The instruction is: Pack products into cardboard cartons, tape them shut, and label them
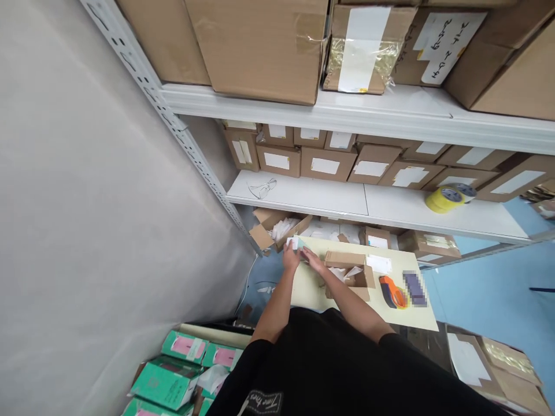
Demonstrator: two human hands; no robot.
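Observation:
My left hand [290,257] is closed around a small white and pale-green packet [295,241] over the left end of the cream tabletop [307,297]. My right hand [313,260] comes in from the right, its closed fingers at the packet's pale-green side. The packet's lower part is hidden by my fingers, and its exact kind is too small to make out. Just right of my right hand stands an open cardboard box [346,257] with white papers or small bags inside, partly covered by my right forearm.
An orange tape dispenser [392,292], a dark blurred item [415,289] and a white sheet [378,264] lie on the tabletop. Behind is another open carton [260,236]. Shelves of boxes rise ahead, holding glasses [262,188] and yellow tape rolls [444,199]. Green boxes [165,384] sit lower left.

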